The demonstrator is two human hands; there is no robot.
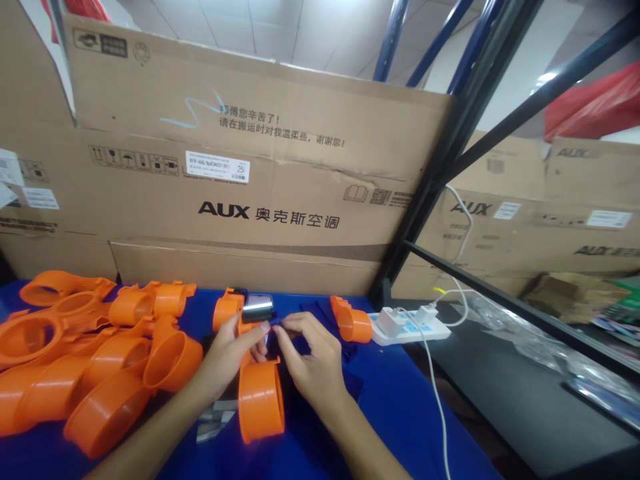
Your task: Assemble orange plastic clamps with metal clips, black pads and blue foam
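Observation:
My left hand (233, 347) is closed around the narrow upper part of an orange plastic ring piece (261, 403). The wide ring of this piece hangs below my fingers. Thumb and forefinger of my right hand (313, 353) pinch a small dark blue piece (275, 321), close to my left thumb tip. Just beyond my left fingers is a shiny silver, ribbed thing (257, 307); its kind is unclear. Another orange ring part (227, 308) stands behind my left hand. My fingers partly hide where the blue piece meets the orange one.
Many similar orange ring parts (113, 360) are heaped on the blue tablecloth (400, 413) at left. One more orange part (354, 323) lies right, beside a white power strip (410, 327) with cables. Cardboard boxes (260, 180) wall off the back; a black shelf post (425, 180) rises at right.

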